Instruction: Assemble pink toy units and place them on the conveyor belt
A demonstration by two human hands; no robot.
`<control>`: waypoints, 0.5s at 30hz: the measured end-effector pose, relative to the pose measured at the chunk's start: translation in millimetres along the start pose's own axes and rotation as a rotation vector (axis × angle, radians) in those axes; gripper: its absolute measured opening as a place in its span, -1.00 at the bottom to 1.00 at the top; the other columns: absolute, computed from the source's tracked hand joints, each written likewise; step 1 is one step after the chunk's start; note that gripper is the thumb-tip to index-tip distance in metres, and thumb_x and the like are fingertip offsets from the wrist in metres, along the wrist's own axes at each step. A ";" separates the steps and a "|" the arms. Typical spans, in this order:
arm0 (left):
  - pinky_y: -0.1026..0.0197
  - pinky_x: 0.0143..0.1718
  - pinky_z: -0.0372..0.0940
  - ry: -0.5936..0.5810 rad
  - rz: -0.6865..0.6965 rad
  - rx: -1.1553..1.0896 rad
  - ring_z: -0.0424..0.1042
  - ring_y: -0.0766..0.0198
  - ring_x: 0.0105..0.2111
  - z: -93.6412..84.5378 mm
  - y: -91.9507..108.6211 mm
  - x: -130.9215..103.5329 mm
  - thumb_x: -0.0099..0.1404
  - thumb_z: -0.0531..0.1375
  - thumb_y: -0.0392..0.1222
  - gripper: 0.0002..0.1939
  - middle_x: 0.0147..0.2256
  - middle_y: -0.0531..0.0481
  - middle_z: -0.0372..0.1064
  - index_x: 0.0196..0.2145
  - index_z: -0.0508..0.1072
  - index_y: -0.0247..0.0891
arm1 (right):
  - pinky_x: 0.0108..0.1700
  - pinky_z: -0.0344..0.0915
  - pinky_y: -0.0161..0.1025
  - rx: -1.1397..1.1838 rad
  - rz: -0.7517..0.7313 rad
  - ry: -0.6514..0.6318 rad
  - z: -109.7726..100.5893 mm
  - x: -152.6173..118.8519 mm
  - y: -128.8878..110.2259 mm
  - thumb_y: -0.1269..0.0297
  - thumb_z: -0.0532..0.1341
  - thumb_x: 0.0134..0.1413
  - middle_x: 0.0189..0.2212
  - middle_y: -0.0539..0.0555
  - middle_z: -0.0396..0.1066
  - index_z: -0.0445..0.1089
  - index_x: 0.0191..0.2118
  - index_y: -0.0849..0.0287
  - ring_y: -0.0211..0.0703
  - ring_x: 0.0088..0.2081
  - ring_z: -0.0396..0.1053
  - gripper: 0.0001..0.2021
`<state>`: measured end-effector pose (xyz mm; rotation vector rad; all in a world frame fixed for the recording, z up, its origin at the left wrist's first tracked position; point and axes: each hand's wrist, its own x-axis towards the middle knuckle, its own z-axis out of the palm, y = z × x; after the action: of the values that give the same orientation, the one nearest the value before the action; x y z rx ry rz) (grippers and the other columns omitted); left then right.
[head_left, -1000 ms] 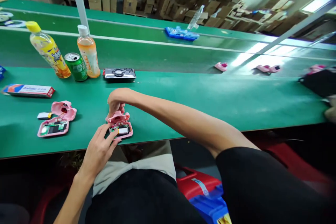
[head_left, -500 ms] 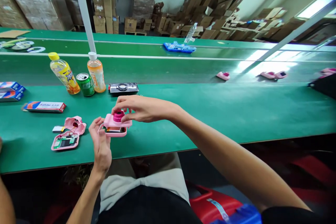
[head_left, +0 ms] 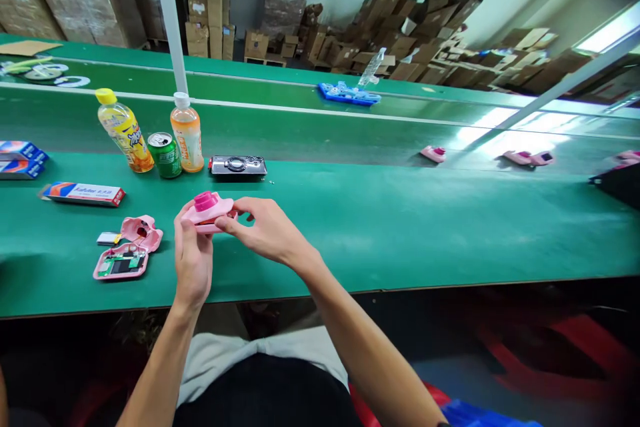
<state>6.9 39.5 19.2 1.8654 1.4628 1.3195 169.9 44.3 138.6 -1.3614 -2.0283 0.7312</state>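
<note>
Between my two hands is a pink toy camera (head_left: 207, 208) with a magenta lens ring facing up. A narrow dark gap shows between its two shell halves. My left hand (head_left: 193, 260) grips its left side, thumb at the front. My right hand (head_left: 260, 227) pinches the right end, with the thumb along the front seam. Left of my hands lies an opened pink camera (head_left: 123, 261), its green circuit board showing and its other shell half (head_left: 143, 233) behind it. A small silver battery (head_left: 108, 238) lies beside that shell.
Behind my hands stand a yellow-capped bottle (head_left: 125, 133), a green can (head_left: 164, 155), an orange drink bottle (head_left: 187, 133) and a phone-like silver-black device (head_left: 238, 167). A slim box (head_left: 85, 193) lies left. Further pink cameras (head_left: 434, 154) sit on the belt at right, a blue tray (head_left: 349, 94) beyond.
My right hand has moved from the top of the camera by the lens to its right end. The camera's shell halves are closer together, and the camera is tilted and slightly higher in view.
</note>
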 end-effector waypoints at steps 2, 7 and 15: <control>-0.09 -0.02 0.52 0.039 -0.052 -0.045 0.40 -0.03 0.20 4.2 -1.8 1.0 0.47 -0.01 0.30 -0.47 0.07 0.21 0.53 0.29 0.27 0.18 | -0.22 0.27 -0.31 0.097 -0.065 0.078 12.0 -3.8 6.8 0.09 0.28 0.33 -0.24 0.04 0.60 0.61 -0.19 0.16 -0.22 -0.23 0.47 -0.74; -0.07 -0.08 0.54 0.096 -0.120 -0.177 0.45 -0.04 0.16 20.9 0.8 4.5 0.43 -0.01 0.37 -0.46 0.03 0.25 0.56 0.24 0.32 0.21 | -0.05 0.42 -0.26 0.183 -0.175 0.275 29.5 -7.4 23.1 0.20 0.24 0.37 -0.06 0.10 0.56 0.62 -0.10 0.11 -0.19 -0.07 0.50 -0.79; -0.02 0.00 0.51 0.089 -0.318 -0.373 0.42 0.00 0.18 48.0 16.5 15.9 0.42 0.08 0.30 -0.49 0.07 0.17 0.51 0.25 0.24 0.19 | -0.09 0.51 -0.19 0.119 -0.144 0.512 40.5 -14.5 44.8 0.02 0.14 0.42 -0.11 0.17 0.48 0.60 -0.26 0.14 -0.07 0.02 0.46 -0.62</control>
<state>56.6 58.4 16.8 1.2960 1.3726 1.4133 172.7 40.7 76.7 -1.1734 -1.6265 0.3809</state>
